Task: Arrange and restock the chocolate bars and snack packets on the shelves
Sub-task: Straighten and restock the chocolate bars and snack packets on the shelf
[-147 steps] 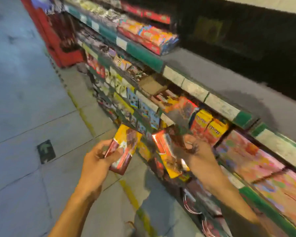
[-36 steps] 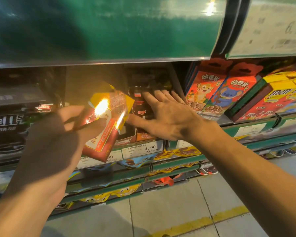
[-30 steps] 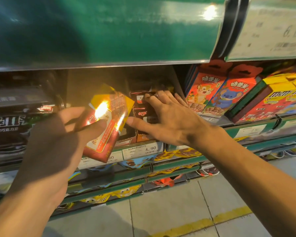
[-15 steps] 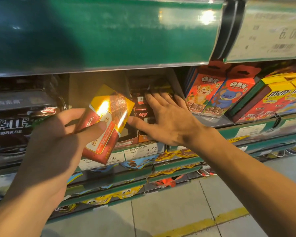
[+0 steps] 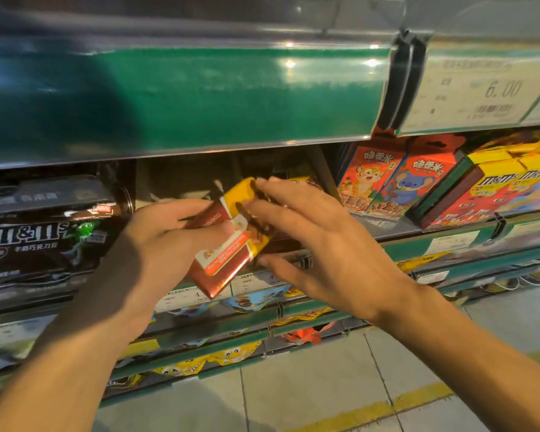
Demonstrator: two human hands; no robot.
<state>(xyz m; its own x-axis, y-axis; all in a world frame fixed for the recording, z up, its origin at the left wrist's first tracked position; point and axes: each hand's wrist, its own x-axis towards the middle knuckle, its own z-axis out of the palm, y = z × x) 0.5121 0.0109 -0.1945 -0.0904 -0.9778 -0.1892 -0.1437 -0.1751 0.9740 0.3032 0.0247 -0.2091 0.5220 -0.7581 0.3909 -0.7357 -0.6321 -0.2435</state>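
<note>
Two hands meet at one chocolate pack [image 5: 228, 236]: the left hand [image 5: 156, 241] grips its lower half, long axis tilted up-right toward the shelf [image 5: 296, 255] gap behind; the right hand [image 5: 318, 241], fingers loosely spread, touches its top end.

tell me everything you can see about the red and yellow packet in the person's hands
The red and yellow packet is a flat, glossy carton or wrapped stack, dark red at its lower end, yellow at the top, with a pale printed label across the middle. It is tilted, upper end leaning right toward the shelf opening, held in front of the shelf's price strip. The left hand grips its left side, thumb across the front. The right hand has fingertips on its upper right part. Whether it is one packet or several is unclear.
</note>
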